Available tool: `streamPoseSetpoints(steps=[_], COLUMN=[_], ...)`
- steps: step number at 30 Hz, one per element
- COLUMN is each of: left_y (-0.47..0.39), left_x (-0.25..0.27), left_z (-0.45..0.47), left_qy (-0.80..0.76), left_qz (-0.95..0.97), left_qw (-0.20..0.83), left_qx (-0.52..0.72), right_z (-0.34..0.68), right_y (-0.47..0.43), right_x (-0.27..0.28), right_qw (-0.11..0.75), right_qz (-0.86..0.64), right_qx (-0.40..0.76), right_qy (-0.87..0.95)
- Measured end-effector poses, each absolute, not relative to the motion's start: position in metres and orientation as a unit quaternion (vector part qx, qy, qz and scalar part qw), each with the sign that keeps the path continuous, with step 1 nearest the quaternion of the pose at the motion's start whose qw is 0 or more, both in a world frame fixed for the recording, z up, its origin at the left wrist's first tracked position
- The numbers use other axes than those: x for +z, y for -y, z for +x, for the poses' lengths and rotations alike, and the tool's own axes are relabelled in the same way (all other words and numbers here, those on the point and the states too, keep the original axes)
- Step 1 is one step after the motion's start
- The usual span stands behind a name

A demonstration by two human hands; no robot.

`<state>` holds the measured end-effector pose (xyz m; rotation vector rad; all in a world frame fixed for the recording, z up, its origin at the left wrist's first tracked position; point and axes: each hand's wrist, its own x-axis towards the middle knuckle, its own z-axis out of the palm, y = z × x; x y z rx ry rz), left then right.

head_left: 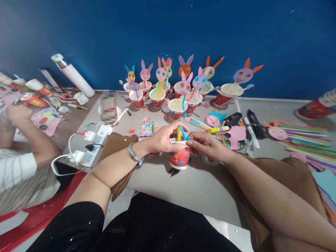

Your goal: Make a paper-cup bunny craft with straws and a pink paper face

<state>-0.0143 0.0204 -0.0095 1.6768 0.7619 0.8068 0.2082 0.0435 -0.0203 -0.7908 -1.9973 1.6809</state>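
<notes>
A red paper cup [180, 158] with a white rim is held upright above the grey table. My left hand [166, 138] is closed around the cup's far left side, with fingers over the rim. Out of the cup's mouth show a yellow straw [179, 133] and a blue straw [183, 132]. At the right of the rim, my right hand [203, 144] pinches the blue straw where it comes to the cup's edge. The fingertips partly hide that spot.
Paper-cup figures with rabbit-eared faces [161, 74] stand along the blue wall. Markers [251, 133], a stapler-like black tool [232, 119] and colored straws [309, 134] lie right. A power strip [98, 148] sits left, beside another person's arm [42, 136].
</notes>
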Motion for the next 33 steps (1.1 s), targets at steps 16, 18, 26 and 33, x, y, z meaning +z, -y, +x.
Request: streamPoseSetpoints(steps=[16, 18, 26, 33], left_y=[-0.0210, -0.0208, -0.0202, -0.0203], left_x=[-0.0071, -0.0066, -0.0086, -0.0062], left_z=[-0.0130, -0.0130, -0.0140, -0.0128], left_qy=[-0.325, -0.327, -0.328, -0.333], left_qz=[0.700, 0.698, 0.704, 0.696], left_qw=[0.527, 0.529, 0.525, 0.529], left_qx=[0.355, 0.355, 0.347, 0.353], right_z=[0.2084, 0.2083, 0.2098, 0.2068], right_y=[-0.0433, -0.0445, -0.0456, -0.0441], right_x=[-0.0183, -0.0200, -0.0200, -0.0178], right_qw=[0.214, 0.206, 0.203, 0.188], right_qz=[-0.291, -0.290, -0.284, -0.298], right_qx=[0.569, 0.580, 0.600, 0.603], right_qy=[0.739, 0.733, 0.720, 0.715])
